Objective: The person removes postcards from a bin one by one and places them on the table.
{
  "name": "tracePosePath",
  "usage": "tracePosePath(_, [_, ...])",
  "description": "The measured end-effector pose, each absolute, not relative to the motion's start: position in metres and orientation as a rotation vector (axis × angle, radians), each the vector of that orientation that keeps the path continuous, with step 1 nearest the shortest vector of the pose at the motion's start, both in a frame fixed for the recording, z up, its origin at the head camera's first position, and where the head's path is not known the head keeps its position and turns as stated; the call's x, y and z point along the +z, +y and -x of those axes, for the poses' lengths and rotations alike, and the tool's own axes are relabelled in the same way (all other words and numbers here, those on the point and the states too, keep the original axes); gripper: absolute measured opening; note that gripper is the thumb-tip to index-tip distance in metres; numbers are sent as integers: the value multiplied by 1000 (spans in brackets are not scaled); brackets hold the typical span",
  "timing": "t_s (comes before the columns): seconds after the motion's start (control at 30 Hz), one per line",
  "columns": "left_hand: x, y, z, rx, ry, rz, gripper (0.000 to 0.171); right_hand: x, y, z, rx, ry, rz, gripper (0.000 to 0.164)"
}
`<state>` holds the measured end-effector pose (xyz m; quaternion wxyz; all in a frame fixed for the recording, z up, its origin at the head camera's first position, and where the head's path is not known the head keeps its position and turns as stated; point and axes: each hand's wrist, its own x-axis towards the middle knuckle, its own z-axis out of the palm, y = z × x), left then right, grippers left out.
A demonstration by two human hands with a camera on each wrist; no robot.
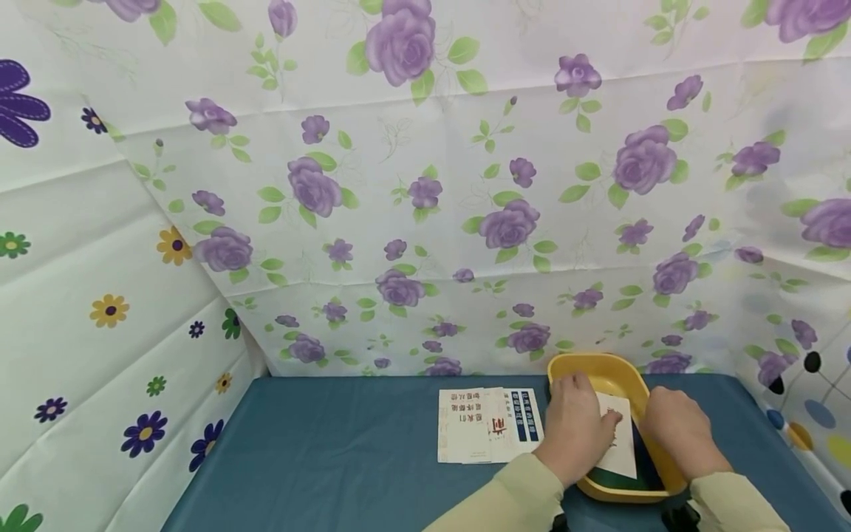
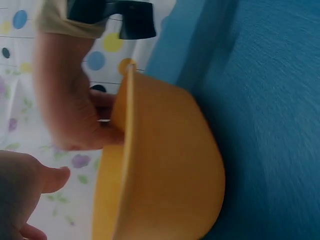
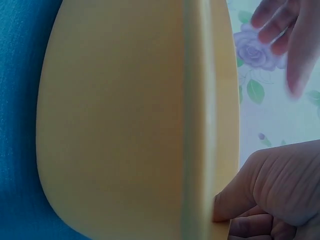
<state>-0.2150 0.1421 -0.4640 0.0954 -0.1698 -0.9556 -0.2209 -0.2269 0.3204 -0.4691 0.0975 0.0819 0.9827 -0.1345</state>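
A yellow plastic basin (image 1: pixel 628 496) stands on the table with a white printed card (image 1: pixel 621 447) inside it, above a dark green surface. My left hand (image 1: pixel 575 428) is over the basin's left side, its thumb extended in the left wrist view and nothing in its fingers. Over the right rim, my right hand (image 1: pixel 681 428) reaches down into the basin, thumb and fingers bent together. A thin white edge, like a card's, shows between them in both wrist views; the rest of it is hidden. Left of the basin lie several overlapping printed cards (image 1: pixel 465 428).
A blue cloth (image 1: pixel 332 451) covers the table. Behind it hangs a white sheet with purple roses (image 1: pixel 399 185), and another flowered sheet (image 1: pixel 113 369) closes the left side. The basin stands near the table's right end, close to the back sheet.
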Motion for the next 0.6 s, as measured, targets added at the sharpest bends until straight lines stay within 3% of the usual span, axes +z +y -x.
tracePosePath(0.17, [-477, 166, 219, -305, -2912, 530, 83, -470, 322, 226, -432, 2909, -255, 19])
tracePosePath(0.37, [-497, 177, 221, -169, -2967, 614, 82, -471, 319, 223, -451, 2924, -263, 16])
tracePosePath(0.6, [-512, 178, 220, 26, -2968, 540, 91, -468, 316, 219, -461, 2955, -278, 17])
